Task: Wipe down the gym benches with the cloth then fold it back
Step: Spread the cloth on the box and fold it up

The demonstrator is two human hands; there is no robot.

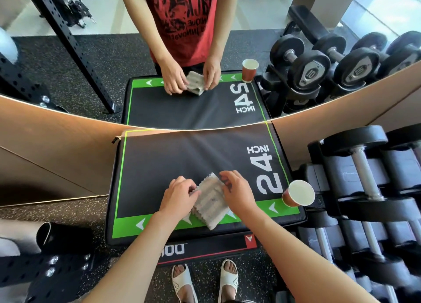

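Note:
A grey ribbed cloth [210, 202], folded into a thick small rectangle, lies at the near edge of a black padded box [159, 166] with a green border and a white "24 INCH" mark. My left hand [180, 196] pinches the cloth's left edge. My right hand [237, 193] grips its upper right edge, fingers curled over the fold. Both hands hold the cloth from either side, and it rests partly on the green strip.
A red paper cup [297, 194] stands on the box's right near corner. A rack of black dumbbells [364, 188] fills the right side. A mirror [91, 52] behind the box reflects the scene. A black perforated rack frame [45, 270] is at lower left.

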